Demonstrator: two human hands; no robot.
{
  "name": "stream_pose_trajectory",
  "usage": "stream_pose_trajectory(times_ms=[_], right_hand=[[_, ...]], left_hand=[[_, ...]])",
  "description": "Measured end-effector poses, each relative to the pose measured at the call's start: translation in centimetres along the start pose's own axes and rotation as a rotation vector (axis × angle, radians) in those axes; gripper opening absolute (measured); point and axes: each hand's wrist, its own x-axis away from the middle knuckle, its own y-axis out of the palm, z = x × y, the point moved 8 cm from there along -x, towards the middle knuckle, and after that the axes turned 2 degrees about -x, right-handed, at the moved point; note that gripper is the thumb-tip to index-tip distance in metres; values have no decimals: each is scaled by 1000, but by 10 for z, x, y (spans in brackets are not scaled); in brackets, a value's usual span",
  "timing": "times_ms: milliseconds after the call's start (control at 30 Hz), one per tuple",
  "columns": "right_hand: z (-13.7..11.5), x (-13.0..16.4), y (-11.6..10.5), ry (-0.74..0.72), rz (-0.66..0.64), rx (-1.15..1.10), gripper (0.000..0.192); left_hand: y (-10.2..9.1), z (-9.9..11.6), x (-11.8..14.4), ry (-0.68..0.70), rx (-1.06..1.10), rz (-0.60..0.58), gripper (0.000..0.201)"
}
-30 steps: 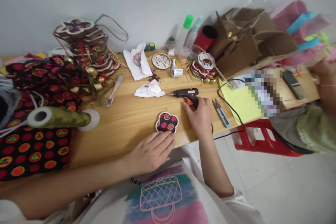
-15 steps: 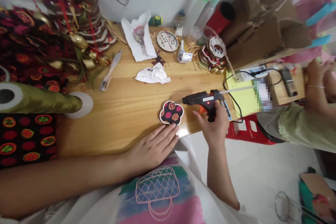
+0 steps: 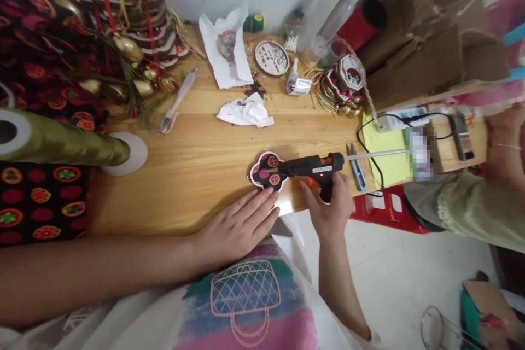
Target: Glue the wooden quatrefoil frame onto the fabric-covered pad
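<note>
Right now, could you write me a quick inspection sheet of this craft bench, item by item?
Surface: light wooden tabletop, much of it covered.
Job's things: black hot glue gun with orange trigger, nozzle over the flower-shaped piece covered in dark patterned fabric.
Clutter: small blue-handled snips, crumpled white tissue, olive-green ribbon roll, stack of fabric-covered ornaments, brown cardboard boxes.
Hands: right hand grips the glue gun; left hand lies flat, fingertips at the piece's near edge.
Cables: black cord loops behind the gun to a white power strip.
Surroundings: white wall; another person's green sleeve; red plastic stool.
</note>
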Motion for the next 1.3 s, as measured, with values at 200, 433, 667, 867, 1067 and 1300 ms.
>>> stream_pose_trajectory(times_ms=[200,433,667,867,1067,1300], right_hand=[[-7,0,7,6,-21,-12,37],[-10,1,10,-84,-22,-47,41],[-4,4,15,-22,-65,-26,41],[-8,4,12,-59,-24,-13,36],[-5,4,13,-36,-46,-18,35],[-10,4,8,-95,2,-52,39]], left_hand=[[7,3,2,45,4,-62,36],[8,2,1,32,1,-42,35],[14,4,4,32,-7,-57,38],[13,4,3,33,-8,-52,36],[12,4,2,29,-13,-54,36],[11,3,1,37,-37,-56,36]])
